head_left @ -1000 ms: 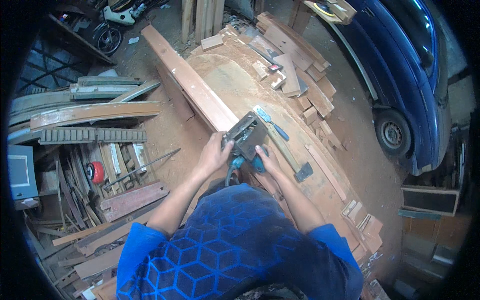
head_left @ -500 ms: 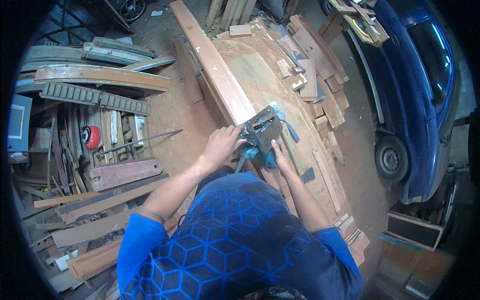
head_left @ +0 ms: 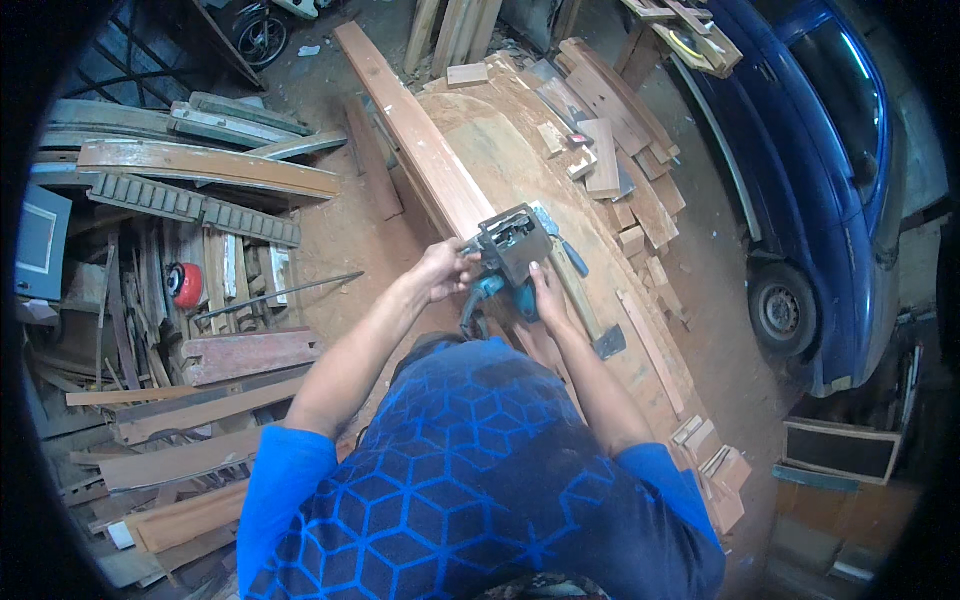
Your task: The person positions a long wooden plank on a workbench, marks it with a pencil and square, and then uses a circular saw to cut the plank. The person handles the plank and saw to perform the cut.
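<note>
A teal power tool with a dark metal base plate and frame is tilted up in front of my chest. At the frame's left edge, my left hand has its fingers bent and closed on a small part I cannot make out. My right hand grips the tool's right side, thumb against the plate. Just past it lies a blue-handled tool with a pale metal blade. Beside my right wrist, a wooden handle ends in a dark flat metal head.
A long plank runs away from the power tool along the workbench. Offcuts crowd the bench's right side. Stacked timber and a red round object are at left. A blue car stands at right.
The power tool has turned, so its frame opening shows more. My left hand has slid a little lower and left along its edge. My right hand keeps its hold.
</note>
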{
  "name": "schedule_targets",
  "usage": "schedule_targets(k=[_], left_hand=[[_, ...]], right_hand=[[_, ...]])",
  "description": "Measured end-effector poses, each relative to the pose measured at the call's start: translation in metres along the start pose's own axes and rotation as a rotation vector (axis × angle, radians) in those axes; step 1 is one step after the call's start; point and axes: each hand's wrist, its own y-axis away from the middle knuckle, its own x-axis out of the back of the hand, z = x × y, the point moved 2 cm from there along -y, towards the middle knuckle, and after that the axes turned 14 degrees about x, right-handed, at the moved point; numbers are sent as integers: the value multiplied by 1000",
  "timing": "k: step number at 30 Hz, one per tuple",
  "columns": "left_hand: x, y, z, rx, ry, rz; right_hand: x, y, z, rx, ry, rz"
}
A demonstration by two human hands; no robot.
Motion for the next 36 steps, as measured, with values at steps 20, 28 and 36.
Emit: schedule_targets(k=[20,28,36], left_hand=[[-19,14,-8,-92,-307,330],[-18,23,10,-807,-1581,863],[7,7,45,-544,-1029,484]], right_hand=[[11,31,-9,204,569,-141],[8,29,-11,199,611,-142],[7,29,-11,209,616,-118]])
